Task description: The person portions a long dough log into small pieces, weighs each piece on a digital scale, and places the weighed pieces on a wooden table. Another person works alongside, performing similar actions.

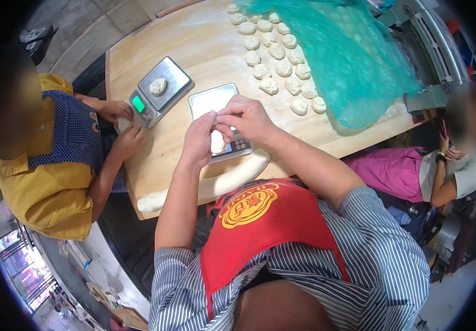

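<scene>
A round piece of dough (pixel 219 142) rests in my left hand (pixel 197 134), with the fingers curled around it. My right hand (pixel 251 118) meets it from the other side, thumb and finger pinched together at my left thumb tip. Whether something small is between those right fingertips is hidden. Both hands hover over a digital kitchen scale (pixel 209 100), partly covering its plate and display. Just in front of my body, a long roll of dough (pixel 238 178) lies along the table edge, passing behind my left forearm.
The wooden table (pixel 151 49) carries several dough balls (pixel 277 51), some beneath a green plastic sheet (pixel 345 62). A second scale (pixel 167 78) bears a dough piece (pixel 157 87). At left, a co-worker's hands (pixel 128 126) hold dough; another person (pixel 440 173) sits right, near a metal machine (pixel 436 49).
</scene>
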Demonstrator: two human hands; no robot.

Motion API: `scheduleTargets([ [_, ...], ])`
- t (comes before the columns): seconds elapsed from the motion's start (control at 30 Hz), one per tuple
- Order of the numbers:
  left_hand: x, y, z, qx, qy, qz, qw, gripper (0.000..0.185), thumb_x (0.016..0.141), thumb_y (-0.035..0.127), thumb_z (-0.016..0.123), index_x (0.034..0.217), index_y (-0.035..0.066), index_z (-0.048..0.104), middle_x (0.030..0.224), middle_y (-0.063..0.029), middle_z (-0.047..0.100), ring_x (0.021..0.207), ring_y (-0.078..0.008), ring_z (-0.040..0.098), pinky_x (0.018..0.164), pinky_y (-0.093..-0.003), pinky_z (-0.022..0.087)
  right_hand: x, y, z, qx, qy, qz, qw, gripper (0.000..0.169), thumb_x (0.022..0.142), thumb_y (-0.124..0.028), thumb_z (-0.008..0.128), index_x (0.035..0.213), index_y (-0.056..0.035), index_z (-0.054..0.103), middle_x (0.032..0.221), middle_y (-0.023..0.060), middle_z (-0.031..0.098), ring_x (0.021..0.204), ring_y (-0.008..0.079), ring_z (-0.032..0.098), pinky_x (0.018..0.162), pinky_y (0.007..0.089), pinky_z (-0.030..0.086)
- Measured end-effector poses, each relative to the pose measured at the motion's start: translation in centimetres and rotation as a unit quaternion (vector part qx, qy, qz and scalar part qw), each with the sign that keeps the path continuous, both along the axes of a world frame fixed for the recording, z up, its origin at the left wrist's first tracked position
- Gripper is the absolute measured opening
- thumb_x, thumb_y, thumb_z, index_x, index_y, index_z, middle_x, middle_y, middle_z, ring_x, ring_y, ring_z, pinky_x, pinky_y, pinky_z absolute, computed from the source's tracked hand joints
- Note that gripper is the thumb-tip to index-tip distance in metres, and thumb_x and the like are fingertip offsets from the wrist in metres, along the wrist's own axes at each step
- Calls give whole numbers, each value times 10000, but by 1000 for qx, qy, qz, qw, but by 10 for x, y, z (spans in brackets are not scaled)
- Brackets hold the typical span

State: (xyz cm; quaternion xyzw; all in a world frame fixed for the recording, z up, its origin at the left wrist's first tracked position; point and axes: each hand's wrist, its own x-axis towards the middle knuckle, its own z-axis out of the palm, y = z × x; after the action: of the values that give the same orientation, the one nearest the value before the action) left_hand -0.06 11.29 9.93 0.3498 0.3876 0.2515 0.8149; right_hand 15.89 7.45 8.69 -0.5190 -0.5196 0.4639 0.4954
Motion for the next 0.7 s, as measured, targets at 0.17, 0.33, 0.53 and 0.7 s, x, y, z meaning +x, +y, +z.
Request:
scheduleTargets([
  [0.17, 0, -1, -3, 12, -6, 3, 1000, 282, 990, 268, 411, 976, 10, 524, 644, -106, 598, 537, -185, 573, 437, -287, 458, -5, 1, -6, -5, -20, -41, 999, 141, 775, -129, 698, 852, -10, 701, 771, 92, 634, 733, 173, 623, 677, 296, 485],
  [0.33, -3, 0, -5, -4, 11, 23, 1000, 208, 963, 190, 438, 1000, 3, 519, 705, -113, 598, 588, -192, 571, 513, -303, 483, -4, 3, -18, -14, -20, -44, 999, 214, 798, -126, 672, 978, -11, 684, 862, 122, 651, 795, 188, 641, 697, 296, 497],
  [0.53, -22, 5, -23, -45, -11, 186, 982, 162, 868, 26, 514, 1029, 14, 515, 803, -123, 589, 638, -199, 576, 563, -321, 508, -6, 13, -44, 103, -284, -2, 953, 434, 803, -121, 615, 1227, -40, 570, 1220, 170, 543, 1117, 291, 534, 913, 379, 452],
  [0.7, -43, 9, -52, -130, -105, 238, 957, 141, 855, 18, 509, 990, 0, 545, 828, -141, 588, 687, -228, 586, 605, -328, 522, -18, 16, -71, 136, -394, 58, 907, 345, 762, -151, 653, 1075, -13, 605, 1182, 172, 543, 1122, 368, 486, 952, 432, 407],
])
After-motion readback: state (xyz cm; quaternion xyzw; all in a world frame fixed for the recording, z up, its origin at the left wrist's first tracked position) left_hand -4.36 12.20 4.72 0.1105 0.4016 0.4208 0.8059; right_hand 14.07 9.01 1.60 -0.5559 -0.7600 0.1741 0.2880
